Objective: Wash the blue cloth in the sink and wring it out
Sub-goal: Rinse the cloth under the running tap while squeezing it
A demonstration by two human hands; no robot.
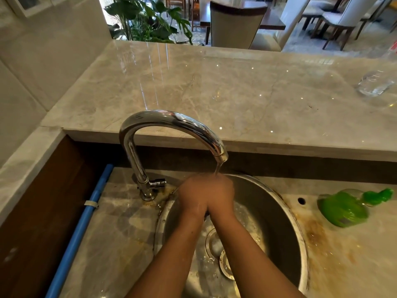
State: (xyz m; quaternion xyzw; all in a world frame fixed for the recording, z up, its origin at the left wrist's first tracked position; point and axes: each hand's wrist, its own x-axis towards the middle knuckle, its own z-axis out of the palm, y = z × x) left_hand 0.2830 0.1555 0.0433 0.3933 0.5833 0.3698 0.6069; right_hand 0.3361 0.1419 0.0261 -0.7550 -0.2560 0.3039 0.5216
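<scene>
My left hand (191, 193) and my right hand (222, 191) are pressed together over the round steel sink (301, 235), right under the thin water stream (218, 168) from the chrome faucet (171, 119). Both hands are motion-blurred and seen from the back, so their fingers are hidden. No blue cloth shows in view. A small dark patch sits between my wrists, and I cannot tell what it is.
The tap handle (159, 182) sits at the faucet base, left of my hands. A green plastic-wrapped item (343, 208) lies on the stained counter right of the sink. A glass (374, 82) stands on the raised marble ledge. A blue pipe (86, 211) runs along the left.
</scene>
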